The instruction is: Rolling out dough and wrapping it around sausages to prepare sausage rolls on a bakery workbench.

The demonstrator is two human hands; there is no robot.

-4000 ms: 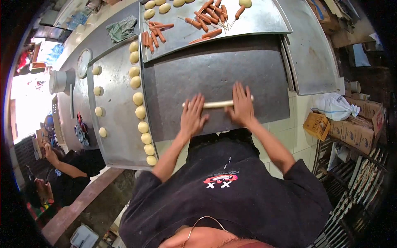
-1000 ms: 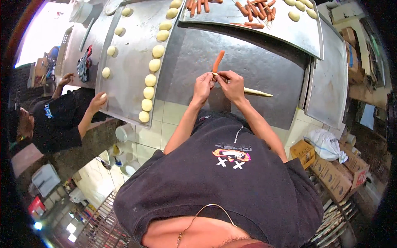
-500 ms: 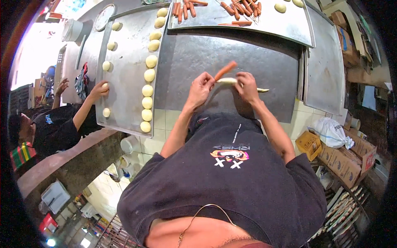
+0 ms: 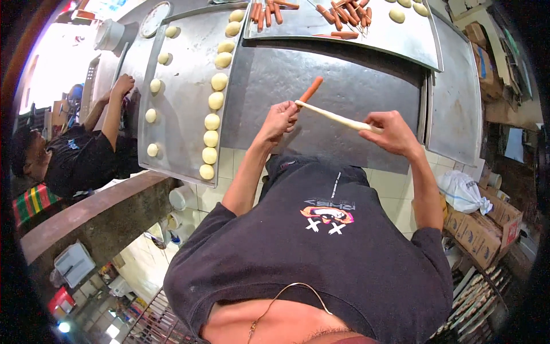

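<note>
My left hand (image 4: pixel 279 121) is closed round the lower end of an orange sausage (image 4: pixel 312 90), which sticks up and tilts to the right. A long pale dough strip (image 4: pixel 337 118) runs from the sausage, just above my left fingers, across to my right hand (image 4: pixel 394 132). My right fingers pinch its far end. Stretched nearly straight, the strip hangs above the dark metal worktop (image 4: pixel 258 97). Whether the sausage has a stick inside my left hand is hidden.
Beyond the worktop, a metal tray (image 4: pixel 401 43) bears several sausages (image 4: pixel 344 14) and dough balls (image 4: pixel 396 15). Another tray (image 4: pixel 183 114), at left, has two rows of dough balls. Past it, a co-worker's hand (image 4: pixel 124 85) is raised. Cardboard boxes (image 4: pixel 472 229) stand at lower right.
My right hand has moved right and slightly down, drawing the dough strip out long from the sausage. The co-worker's hand has left a dough ball on the left tray and moved away from it.
</note>
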